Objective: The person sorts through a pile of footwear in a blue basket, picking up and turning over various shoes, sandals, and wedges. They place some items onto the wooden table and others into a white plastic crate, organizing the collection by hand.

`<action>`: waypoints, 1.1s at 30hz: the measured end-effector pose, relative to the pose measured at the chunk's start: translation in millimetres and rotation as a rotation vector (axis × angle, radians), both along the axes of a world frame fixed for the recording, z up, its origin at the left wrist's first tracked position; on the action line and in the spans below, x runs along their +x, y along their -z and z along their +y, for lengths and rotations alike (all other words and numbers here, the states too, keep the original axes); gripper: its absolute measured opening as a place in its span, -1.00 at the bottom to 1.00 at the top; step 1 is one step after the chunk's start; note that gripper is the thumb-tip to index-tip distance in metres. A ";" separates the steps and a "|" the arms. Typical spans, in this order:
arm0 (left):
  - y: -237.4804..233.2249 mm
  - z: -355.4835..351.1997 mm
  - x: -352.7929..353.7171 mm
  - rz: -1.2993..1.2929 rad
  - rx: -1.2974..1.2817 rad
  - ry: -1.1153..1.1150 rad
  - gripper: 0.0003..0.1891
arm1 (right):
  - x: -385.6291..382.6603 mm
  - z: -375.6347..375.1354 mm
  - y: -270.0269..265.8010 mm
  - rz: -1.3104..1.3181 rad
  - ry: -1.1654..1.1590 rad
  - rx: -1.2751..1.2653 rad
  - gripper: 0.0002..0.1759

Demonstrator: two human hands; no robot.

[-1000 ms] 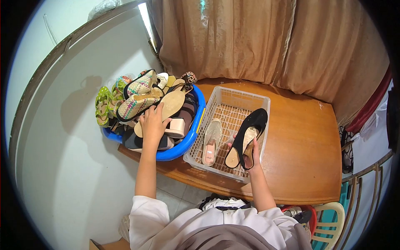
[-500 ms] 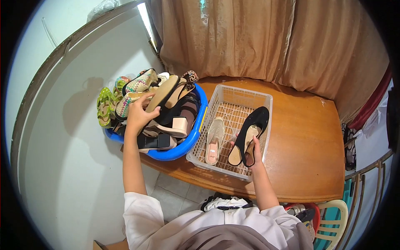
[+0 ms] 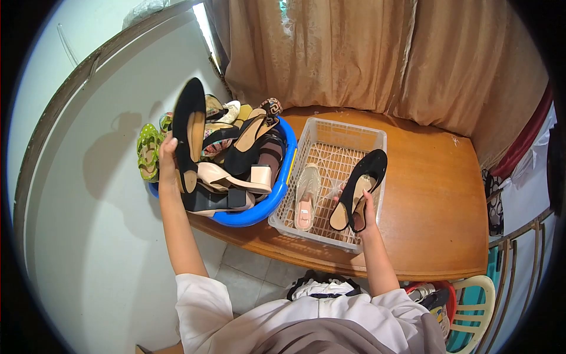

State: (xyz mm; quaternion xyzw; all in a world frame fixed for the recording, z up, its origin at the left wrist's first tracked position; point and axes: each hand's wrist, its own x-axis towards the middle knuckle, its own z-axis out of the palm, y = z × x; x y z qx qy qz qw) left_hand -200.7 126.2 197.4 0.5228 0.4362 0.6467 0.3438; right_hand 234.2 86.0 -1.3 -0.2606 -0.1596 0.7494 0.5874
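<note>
My left hand [image 3: 168,154] grips a black slip-on shoe [image 3: 187,118] with a tan insole. It is held upright over the left side of a blue basin [image 3: 236,220] heaped with shoes. My right hand [image 3: 367,215] is closed on a black slingback shoe [image 3: 371,162], its toe pointing away from me, above the right half of a clear plastic basket [image 3: 330,241]. Inside that basket, on the left, lies a beige slip-on shoe [image 3: 307,194] with a pink insole. A beige block-heeled sandal [image 3: 236,180] sits at the front of the basin's pile.
Both containers stand on a wooden table [image 3: 430,200], against brown curtains [image 3: 330,53]. Green shoes [image 3: 147,153] rest at the pile's left edge, near a white wall [image 3: 71,206]. A pale plastic chair [image 3: 486,307] and a red container [image 3: 451,298] are at lower right.
My left hand has moved left with the black shoe, lifting it off the pile and turning its insole into view. My right hand with the slingback shoe has shifted only slightly.
</note>
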 end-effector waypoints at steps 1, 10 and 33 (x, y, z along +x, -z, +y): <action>-4.4 -2.7 5.3 -0.094 -0.011 -0.016 -0.50 | 0.0 -0.5 0.1 0.001 0.000 0.001 -0.40; 7.2 -8.9 46.2 0.353 0.077 0.083 -0.42 | -2.1 -0.8 -0.3 -0.033 0.063 0.030 -0.41; -3.3 13.7 56.0 -0.549 0.011 0.081 -0.47 | -1.1 -0.1 4.5 -0.090 0.075 0.043 -0.40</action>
